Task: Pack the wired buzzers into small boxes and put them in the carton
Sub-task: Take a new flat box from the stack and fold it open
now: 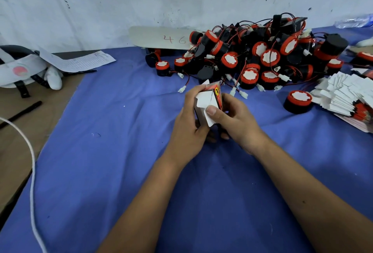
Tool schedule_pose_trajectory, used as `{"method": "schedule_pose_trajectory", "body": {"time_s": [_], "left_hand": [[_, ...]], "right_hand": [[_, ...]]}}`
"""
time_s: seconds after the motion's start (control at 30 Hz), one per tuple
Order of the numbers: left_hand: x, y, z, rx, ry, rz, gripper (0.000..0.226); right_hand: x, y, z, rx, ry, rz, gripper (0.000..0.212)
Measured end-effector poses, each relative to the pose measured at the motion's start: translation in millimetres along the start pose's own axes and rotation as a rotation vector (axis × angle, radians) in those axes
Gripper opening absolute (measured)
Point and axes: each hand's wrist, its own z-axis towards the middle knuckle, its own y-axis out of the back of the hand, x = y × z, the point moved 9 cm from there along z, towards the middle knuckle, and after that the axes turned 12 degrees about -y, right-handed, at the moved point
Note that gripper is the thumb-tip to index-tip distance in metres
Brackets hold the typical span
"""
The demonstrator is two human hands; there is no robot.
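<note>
A small red and white box (207, 99) is held above the blue cloth between both hands. My left hand (188, 119) grips its left side, fingers curled around it. My right hand (234, 119) holds the right side, with the thumb pressing a white end flap. Behind the hands lies a big pile of black and red wired buzzers (254, 55) with white connectors. One buzzer (298, 101) sits alone to the right of the box. A stack of flat unfolded boxes (343, 95) lies at the right edge. What is inside the held box is hidden.
A blue cloth (121, 152) covers the table; bare brown surface shows at left. A grey board marked "46" (161, 37) leans by the wall. A paper sheet (80, 61), a helmet (18, 67), a black pen (22, 112) and a white cord (32, 172) lie at left.
</note>
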Motion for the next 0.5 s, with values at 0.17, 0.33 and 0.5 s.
{"method": "schedule_pose_trajectory", "body": {"time_s": [0.17,0.33,0.5], "left_hand": [[-8,8,4,-0.032,-0.101,0.173,0.068],[-18,5,2,-0.045,-0.205,0.21,0.068],[-23,7,2,-0.044,-0.265,0.311,0.066]], "right_hand": [[11,-3,-4,-0.03,0.103,-0.026,0.04],[14,-9,-8,0.139,0.085,0.194,0.063],[16,-14,-10,0.205,0.07,0.214,0.053]]}}
